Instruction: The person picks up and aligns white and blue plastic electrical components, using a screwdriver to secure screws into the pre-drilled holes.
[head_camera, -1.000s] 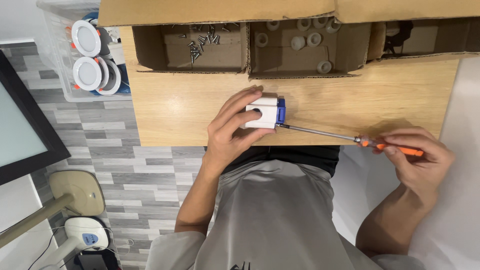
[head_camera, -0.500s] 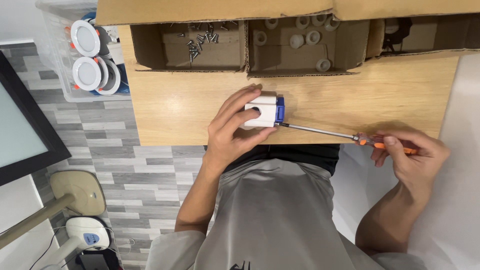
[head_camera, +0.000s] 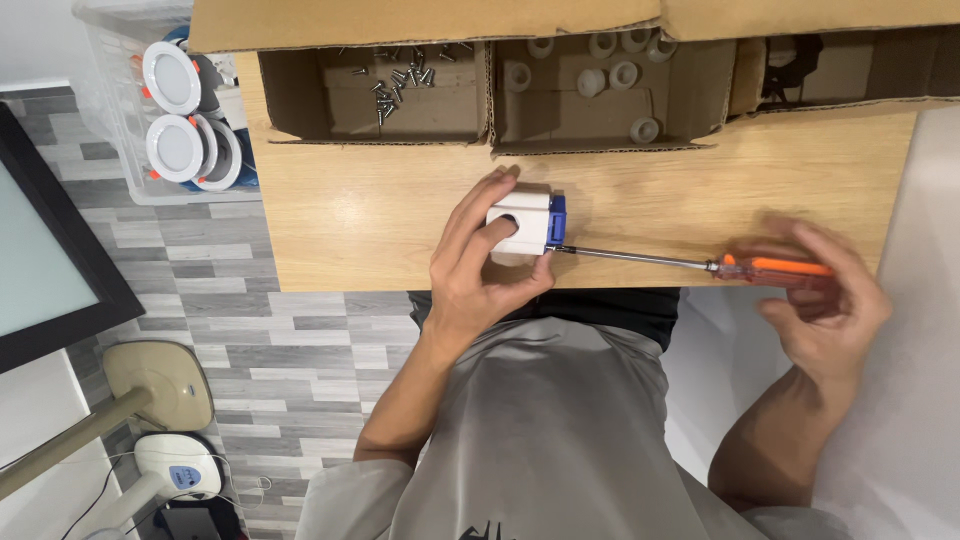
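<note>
My left hand (head_camera: 480, 265) grips a small white block with a blue end (head_camera: 525, 222) and holds it down on the wooden table (head_camera: 350, 210). A long screwdriver with an orange handle (head_camera: 690, 263) lies level, its tip set into the block's blue end. My right hand (head_camera: 825, 305) is at the handle, fingers blurred and curled loosely around its end.
Open cardboard boxes line the table's far edge: one with screws (head_camera: 400, 75), one with white rings (head_camera: 600, 70), one with dark parts (head_camera: 800, 60). A clear bin of round white lamps (head_camera: 175, 120) stands at the left. A dark screen (head_camera: 50, 240) leans on the tiled floor.
My right hand has shifted on the screwdriver handle, fingers loosening and turning. The block and my left hand have stayed where they were.
</note>
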